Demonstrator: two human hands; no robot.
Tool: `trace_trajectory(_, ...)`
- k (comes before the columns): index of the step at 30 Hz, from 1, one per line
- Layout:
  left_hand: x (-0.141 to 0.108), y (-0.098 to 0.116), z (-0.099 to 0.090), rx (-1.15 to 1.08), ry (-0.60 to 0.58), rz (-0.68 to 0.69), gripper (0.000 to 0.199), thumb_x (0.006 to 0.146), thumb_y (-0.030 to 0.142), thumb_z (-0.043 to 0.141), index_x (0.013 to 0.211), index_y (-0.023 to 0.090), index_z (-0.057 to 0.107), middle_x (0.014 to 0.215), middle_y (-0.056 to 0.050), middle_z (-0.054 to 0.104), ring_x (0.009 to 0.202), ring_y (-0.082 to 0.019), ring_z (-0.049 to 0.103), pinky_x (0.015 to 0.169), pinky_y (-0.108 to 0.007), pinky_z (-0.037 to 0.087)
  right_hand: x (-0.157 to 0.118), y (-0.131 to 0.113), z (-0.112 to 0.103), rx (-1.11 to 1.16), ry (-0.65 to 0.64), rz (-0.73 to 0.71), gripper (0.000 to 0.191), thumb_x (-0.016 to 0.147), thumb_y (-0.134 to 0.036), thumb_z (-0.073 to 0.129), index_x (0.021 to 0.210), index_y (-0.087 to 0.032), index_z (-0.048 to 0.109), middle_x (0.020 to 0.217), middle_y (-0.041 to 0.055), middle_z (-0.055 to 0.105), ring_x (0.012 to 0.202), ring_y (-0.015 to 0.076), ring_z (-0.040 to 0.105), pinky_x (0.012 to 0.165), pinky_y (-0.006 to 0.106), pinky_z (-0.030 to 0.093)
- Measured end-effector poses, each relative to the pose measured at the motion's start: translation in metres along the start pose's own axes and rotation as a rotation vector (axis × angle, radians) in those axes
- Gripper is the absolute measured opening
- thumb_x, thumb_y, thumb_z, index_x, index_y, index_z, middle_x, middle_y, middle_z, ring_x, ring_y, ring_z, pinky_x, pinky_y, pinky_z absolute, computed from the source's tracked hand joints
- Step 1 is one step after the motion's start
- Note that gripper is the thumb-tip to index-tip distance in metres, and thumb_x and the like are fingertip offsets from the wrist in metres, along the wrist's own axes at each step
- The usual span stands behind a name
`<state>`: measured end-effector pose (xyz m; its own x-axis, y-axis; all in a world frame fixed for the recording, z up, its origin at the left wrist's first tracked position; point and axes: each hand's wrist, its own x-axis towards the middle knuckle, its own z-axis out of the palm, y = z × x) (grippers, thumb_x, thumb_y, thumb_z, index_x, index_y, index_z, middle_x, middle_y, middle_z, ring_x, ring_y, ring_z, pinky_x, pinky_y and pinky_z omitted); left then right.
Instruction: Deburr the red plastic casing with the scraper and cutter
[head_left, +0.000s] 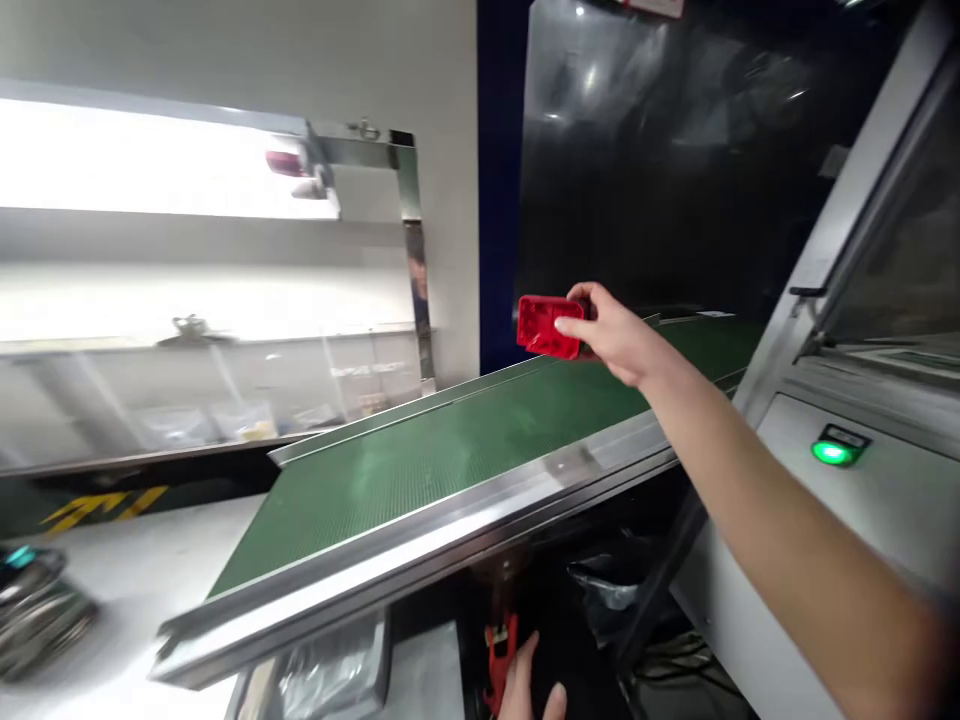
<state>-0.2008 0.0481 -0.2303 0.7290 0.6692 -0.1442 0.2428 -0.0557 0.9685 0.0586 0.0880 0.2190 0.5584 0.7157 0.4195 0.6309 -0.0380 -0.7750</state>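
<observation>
My right hand (611, 335) reaches out over the green conveyor belt (442, 440). It grips a red plastic housing (541, 326), an open shell whose hollow side faces me; the thumb presses on its inside edge. Low in the picture, below the belt's metal side rail, is my left hand (525, 690), partly cut off by the lower edge. Against its fingers lies a red hand tool (499, 660) that looks like pliers or nippers, its head pointing away from me. The left hand's grip on the tool is mostly out of sight.
The belt's metal rail (420, 545) slopes up to the right towards a grey machine cabinet (855, 520) with a lit green button (832, 453). Beneath the belt sits a bin with clear plastic (330, 670). A lit workbench (187, 350) stands at the left, blurred.
</observation>
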Motion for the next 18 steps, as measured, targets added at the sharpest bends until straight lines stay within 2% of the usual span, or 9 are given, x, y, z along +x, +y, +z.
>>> trace_trajectory(2, -0.040, 0.014, -0.018, -0.408, 0.027, 0.082, 0.104, 0.074, 0.085, 0.062, 0.156, 0.023, 0.041, 0.157, -0.024, 0.045, 0.137, -0.041, 0.053, 0.116, -0.053, 0.040, -0.078, -0.001, 0.035, 0.565, -0.251, 0.066, 0.030, 0.092, -0.029, 0.068, 0.113, -0.030, 0.046, 0.117, 0.0006, 0.063, 0.080, 0.0146, 0.069, 0.065, 0.027, 0.061)
trace_trajectory(4, -0.076, 0.036, -0.042, -0.719, 0.114, 0.242, 0.113, 0.063, 0.087, 0.070, 0.156, 0.030, 0.039, 0.159, -0.019, 0.044, 0.143, -0.044, 0.045, 0.115, -0.056, 0.040, -0.161, 0.006, 0.074, 0.908, -0.476, 0.222, 0.039, 0.085, -0.031, 0.077, 0.110, -0.030, 0.048, 0.108, -0.0012, 0.063, 0.074, 0.0126, 0.066, 0.063, 0.024, 0.058)
trace_trajectory(6, -0.111, 0.058, -0.067, -0.880, 0.256, 0.312, 0.097, 0.072, 0.082, 0.068, 0.152, 0.032, 0.045, 0.157, -0.014, 0.049, 0.144, -0.043, 0.043, 0.117, -0.058, 0.039, -0.242, 0.016, 0.116, 1.162, -0.658, 0.431, 0.045, 0.082, -0.032, 0.081, 0.111, -0.030, 0.047, 0.105, -0.0018, 0.064, 0.077, 0.0129, 0.066, 0.068, 0.025, 0.057)
trace_trajectory(7, -0.127, 0.066, -0.077, -0.920, 0.367, 0.295, 0.088, 0.079, 0.078, 0.064, 0.151, 0.032, 0.046, 0.155, -0.013, 0.051, 0.144, -0.042, 0.043, 0.118, -0.058, 0.039, -0.280, 0.021, 0.137, 1.279, -0.746, 0.528, 0.047, 0.081, -0.035, 0.082, 0.109, -0.031, 0.046, 0.104, -0.0020, 0.063, 0.076, 0.0132, 0.066, 0.068, 0.026, 0.056)
trace_trajectory(9, -0.162, 0.077, -0.088, -0.953, 0.466, 0.213, 0.086, 0.075, 0.072, 0.074, 0.149, 0.037, 0.047, 0.150, -0.009, 0.057, 0.143, -0.041, 0.045, 0.116, -0.056, 0.043, -0.347, 0.032, 0.175, 1.450, -0.841, 0.644, 0.053, 0.075, -0.044, 0.086, 0.104, -0.031, 0.043, 0.104, -0.0016, 0.063, 0.077, 0.0151, 0.067, 0.067, 0.027, 0.054)
trace_trajectory(11, -0.197, 0.077, -0.087, -0.986, 0.486, 0.169, 0.099, 0.063, 0.069, 0.086, 0.149, 0.038, 0.047, 0.147, -0.009, 0.060, 0.139, -0.044, 0.049, 0.113, -0.056, 0.047, -0.398, 0.045, 0.199, 1.429, -0.851, 0.667, 0.056, 0.073, -0.056, 0.086, 0.103, -0.031, 0.046, 0.114, 0.0018, 0.063, 0.087, 0.0188, 0.069, 0.077, 0.033, 0.055)
trace_trajectory(13, -0.230, 0.069, -0.077, -0.998, 0.475, 0.106, 0.101, 0.062, 0.069, 0.086, 0.149, 0.035, 0.048, 0.142, -0.011, 0.063, 0.135, -0.046, 0.053, 0.111, -0.058, 0.048, -0.433, 0.063, 0.203, 1.267, -0.847, 0.634, 0.064, 0.071, -0.073, 0.079, 0.110, -0.032, 0.049, 0.123, 0.0060, 0.062, 0.094, 0.0241, 0.069, 0.083, 0.038, 0.054)
trace_trajectory(15, -0.258, 0.059, -0.065, -0.984, 0.451, 0.016, 0.094, 0.070, 0.070, 0.079, 0.149, 0.029, 0.049, 0.139, -0.014, 0.065, 0.135, -0.046, 0.053, 0.112, -0.058, 0.046, -0.452, 0.083, 0.190, 1.000, -0.831, 0.600, 0.071, 0.076, -0.085, 0.062, 0.123, -0.034, 0.049, 0.122, 0.0088, 0.065, 0.095, 0.0270, 0.069, 0.085, 0.041, 0.053)
trace_trajectory(18, -0.286, 0.046, -0.049, -0.979, 0.314, -0.084, 0.094, 0.073, 0.070, 0.077, 0.149, 0.022, 0.049, 0.141, -0.019, 0.062, 0.136, -0.045, 0.052, 0.114, -0.059, 0.041, -0.456, 0.105, 0.161, 0.564, -0.768, 0.562, 0.055, 0.094, -0.075, 0.047, 0.127, -0.030, 0.052, 0.111, 0.0075, 0.068, 0.093, 0.0231, 0.067, 0.087, 0.037, 0.050)
